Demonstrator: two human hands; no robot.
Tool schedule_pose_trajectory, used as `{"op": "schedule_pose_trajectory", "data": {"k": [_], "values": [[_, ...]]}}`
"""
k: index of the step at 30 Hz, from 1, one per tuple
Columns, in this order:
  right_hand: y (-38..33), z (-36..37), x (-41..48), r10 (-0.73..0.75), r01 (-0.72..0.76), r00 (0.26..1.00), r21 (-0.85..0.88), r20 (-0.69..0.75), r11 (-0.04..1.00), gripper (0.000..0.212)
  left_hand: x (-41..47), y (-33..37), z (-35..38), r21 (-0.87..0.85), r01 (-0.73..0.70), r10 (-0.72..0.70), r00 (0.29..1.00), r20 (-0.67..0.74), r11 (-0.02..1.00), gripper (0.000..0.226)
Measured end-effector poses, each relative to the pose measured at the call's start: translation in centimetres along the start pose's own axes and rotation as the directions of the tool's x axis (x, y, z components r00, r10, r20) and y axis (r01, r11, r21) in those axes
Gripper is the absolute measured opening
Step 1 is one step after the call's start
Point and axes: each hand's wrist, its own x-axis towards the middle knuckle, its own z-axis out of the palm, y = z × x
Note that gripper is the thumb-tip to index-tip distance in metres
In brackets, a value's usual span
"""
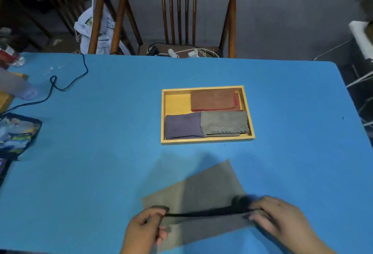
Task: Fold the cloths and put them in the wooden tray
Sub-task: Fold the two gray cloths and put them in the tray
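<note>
A blue surface holds a wooden tray with folded cloths inside. Near the person, a grey cloth lies tilted, its long side running left to right. The left hand and right hand each have a closed grip on its folded edge.

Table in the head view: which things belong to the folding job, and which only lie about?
Job: grey cloth held by left hand and right hand; wooden tray; folded cloths inside.

Lying about: black cable; patterned pouch; bottle.
</note>
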Motion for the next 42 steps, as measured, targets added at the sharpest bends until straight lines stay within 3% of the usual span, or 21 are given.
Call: {"op": "schedule_pose_trajectory", "data": {"k": [3,6,8,12,16,21,24,30,34,39,42], "values": [[0.9,1.0,5.3,0.116,-0.127,0.989,0.129,0.09,0.983,0.017,2.7,1.6,-1.7,-0.026,0.275,-0.27,0.956,0.112,0.961,0.022],[0.9,2.6,8.7,0.168,-0.179,0.98,0.097,0.105,0.979,0.019,3.5,1.9,-3.0,0.001,0.367,-0.356,0.9,0.252,0.93,0.025],[1.3,3.6,9.8,0.223,-0.228,0.972,0.062,0.078,0.972,0.021,4.0,1.6,-3.6,0.073,0.315,-0.323,0.912,0.254,0.946,0.02],[1.7,4.8,10.7,0.298,-0.301,0.951,0.023,0.089,0.953,0.023,5.1,0.0,-3.3,0.284,0.104,-0.11,0.994,0.006,0.953,0.036],[1.7,5.2,11.3,0.294,-0.294,0.953,-0.011,0.078,0.956,0.024,5.8,-1.0,-3.2,0.524,-0.037,0.155,0.971,-0.183,0.851,0.029],[1.9,5.5,11.6,0.309,-0.309,0.95,-0.011,0.029,0.951,0.041,6.0,-2.2,-2.6,0.496,-0.035,0.207,0.932,-0.297,0.867,0.021],[1.8,5.2,12.0,0.317,-0.317,0.946,-0.012,0.072,0.948,0.031,6.0,-2.6,-2.2,0.47,0.0,0.204,0.901,-0.382,0.882,0.021],[1.4,4.2,13.3,0.281,-0.287,0.944,0.009,0.173,0.958,0.025,6.5,-2.1,-1.0,0.429,-0.009,0.176,0.92,-0.351,0.903,0.02],[2.4,3.3,13.2,0.295,-0.338,0.924,0.159,0.243,0.928,0.018,7.3,-1.2,-1.2,0.351,-0.1,0.21,0.933,-0.293,0.931,0.017],[3.9,2.4,13.2,0.402,-0.402,0.914,0.284,0.061,0.871,0.012,10.0,1.7,-0.7,0.236,-0.362,0.398,0.909,-0.127,0.902,0.023],[4.1,2.5,12.5,0.455,-0.439,0.89,0.246,-0.011,0.864,0.038,11.6,3.2,-0.4,0.169,-0.345,0.369,0.919,-0.141,0.923,0.029]]}}
